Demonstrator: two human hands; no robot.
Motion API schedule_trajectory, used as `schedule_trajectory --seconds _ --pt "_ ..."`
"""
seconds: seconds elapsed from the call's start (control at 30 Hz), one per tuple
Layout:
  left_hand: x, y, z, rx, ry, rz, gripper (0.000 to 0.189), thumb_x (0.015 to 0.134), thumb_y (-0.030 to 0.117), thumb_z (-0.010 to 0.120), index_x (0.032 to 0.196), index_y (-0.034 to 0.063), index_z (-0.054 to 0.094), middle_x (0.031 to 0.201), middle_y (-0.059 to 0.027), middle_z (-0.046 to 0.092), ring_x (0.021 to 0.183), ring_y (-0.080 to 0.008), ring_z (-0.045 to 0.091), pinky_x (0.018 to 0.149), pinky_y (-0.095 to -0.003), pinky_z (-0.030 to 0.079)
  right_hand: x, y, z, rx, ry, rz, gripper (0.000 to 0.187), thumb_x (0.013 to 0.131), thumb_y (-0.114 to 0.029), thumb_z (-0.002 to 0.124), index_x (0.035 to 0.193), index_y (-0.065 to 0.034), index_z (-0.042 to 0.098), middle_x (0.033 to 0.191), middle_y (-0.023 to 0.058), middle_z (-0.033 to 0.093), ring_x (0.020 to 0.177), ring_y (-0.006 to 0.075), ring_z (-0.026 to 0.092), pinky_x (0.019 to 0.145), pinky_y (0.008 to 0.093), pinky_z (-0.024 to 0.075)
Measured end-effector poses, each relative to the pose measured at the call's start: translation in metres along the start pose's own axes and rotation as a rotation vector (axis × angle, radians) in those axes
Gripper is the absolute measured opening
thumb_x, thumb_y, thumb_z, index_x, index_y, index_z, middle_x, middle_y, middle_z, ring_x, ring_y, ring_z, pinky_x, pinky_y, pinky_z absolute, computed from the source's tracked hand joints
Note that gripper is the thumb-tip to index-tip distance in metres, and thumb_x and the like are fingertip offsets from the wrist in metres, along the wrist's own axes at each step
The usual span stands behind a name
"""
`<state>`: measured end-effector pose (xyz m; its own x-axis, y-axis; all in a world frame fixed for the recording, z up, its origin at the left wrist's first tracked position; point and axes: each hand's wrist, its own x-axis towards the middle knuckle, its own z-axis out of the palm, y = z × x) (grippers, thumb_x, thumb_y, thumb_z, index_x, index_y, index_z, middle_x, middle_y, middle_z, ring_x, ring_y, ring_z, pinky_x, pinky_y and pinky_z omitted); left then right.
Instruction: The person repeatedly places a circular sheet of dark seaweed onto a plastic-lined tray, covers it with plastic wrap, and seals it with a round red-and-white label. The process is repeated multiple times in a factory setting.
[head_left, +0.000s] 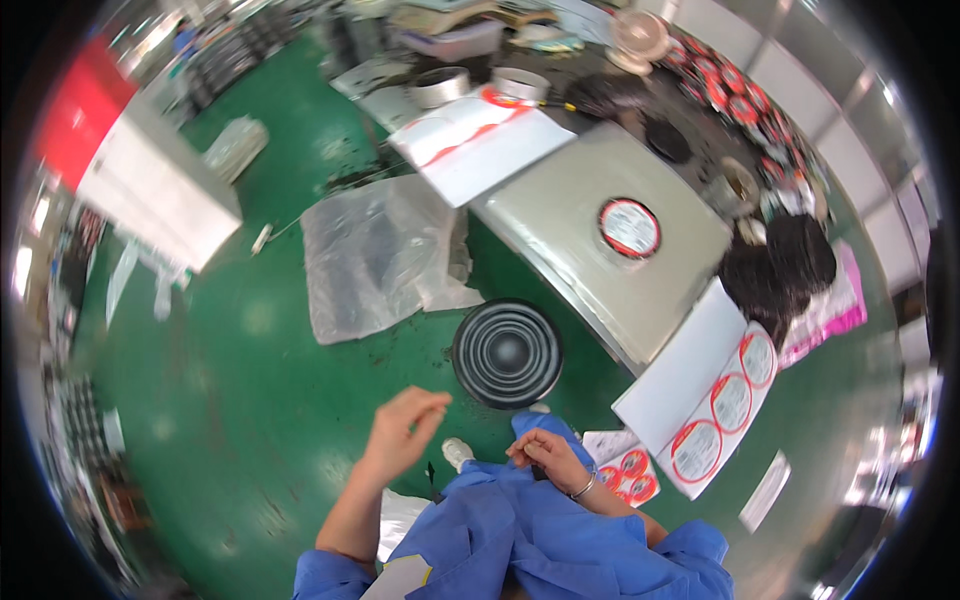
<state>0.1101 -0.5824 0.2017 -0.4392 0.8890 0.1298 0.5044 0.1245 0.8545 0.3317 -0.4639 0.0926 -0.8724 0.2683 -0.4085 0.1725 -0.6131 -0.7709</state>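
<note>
My left hand hovers over the green floor, fingers bent toward the thumb; I see nothing in it. Close to my lap, my right hand has curled fingers and also shows nothing held. A bracelet circles that wrist. Just beyond both hands stands a black round stool with a ringed top. On the bench with a smooth beige top, a round disc with a red-rimmed white label lies flat. A sheet of round labels hangs over the bench's near right corner, apart from my right hand.
Clear plastic sheeting covers floor left of the bench. More label sheets lie at its left end. Black coiled bundles, tape rolls and a fan stand behind. A white-and-red cabinet rises at left.
</note>
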Motion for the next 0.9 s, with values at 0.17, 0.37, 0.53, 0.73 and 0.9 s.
schedule_trajectory --seconds 0.17,0.37,0.53,0.73,0.9 --pt "0.088 -0.023 0.071 0.190 -0.736 0.145 0.032 0.077 0.009 0.057 0.108 0.0035 0.053 0.101 -0.0129 0.056 0.090 -0.0275 0.056 0.076 -0.0339 0.046 0.039 -0.028 -0.059 0.138 0.098 -0.156 0.015 0.088 -0.012 0.048 0.095 -0.0002 0.053 0.088 0.0060 0.058 0.077 0.0106 0.055 0.073 0.0244 0.0456" --pt "0.255 -0.037 0.184 0.285 -0.859 0.185 0.044 0.079 0.018 0.057 0.118 0.0006 0.045 0.116 -0.0183 0.050 0.107 -0.0323 0.048 0.091 -0.0366 0.039 0.108 -0.058 -0.209 -0.208 0.652 -0.502 0.017 0.082 -0.008 0.053 0.097 0.0005 0.052 0.088 0.0099 0.058 0.083 0.0181 0.056 0.072 0.0297 0.0453" --pt "0.389 -0.117 0.267 0.390 -0.381 0.178 0.045 0.080 0.012 0.056 0.119 -0.0020 0.041 0.120 -0.0216 0.046 0.111 -0.0346 0.045 0.093 -0.0383 0.037 0.190 -0.078 -0.336 -1.144 1.080 -0.295 0.056 0.076 -0.018 0.059 0.123 0.0026 0.035 0.132 0.0218 0.031 0.126 0.0376 0.023 0.103 0.0491 0.0175" --pt "0.481 -0.201 0.306 0.228 -0.249 -0.049 0.036 0.085 0.018 0.047 0.112 -0.0054 0.045 0.117 -0.0241 0.046 0.105 -0.0389 0.045 0.091 -0.0417 0.037 0.214 -0.079 -0.346 -1.274 1.044 0.038 0.066 0.074 -0.031 0.059 0.126 0.0015 0.033 0.137 0.0185 0.026 0.130 0.0342 0.015 0.105 0.0512 0.0094" --pt "0.535 -0.217 0.353 0.054 -0.373 -0.001 0.031 0.087 0.019 0.041 0.107 -0.0028 0.052 0.117 -0.0206 0.047 0.108 -0.0364 0.043 0.093 -0.0393 0.035 0.217 -0.073 -0.351 -1.326 1.148 -0.028 0.059 0.075 -0.030 0.059 0.123 -0.0014 0.039 0.133 0.0158 0.034 0.127 0.0335 0.026 0.104 0.0498 0.0158"
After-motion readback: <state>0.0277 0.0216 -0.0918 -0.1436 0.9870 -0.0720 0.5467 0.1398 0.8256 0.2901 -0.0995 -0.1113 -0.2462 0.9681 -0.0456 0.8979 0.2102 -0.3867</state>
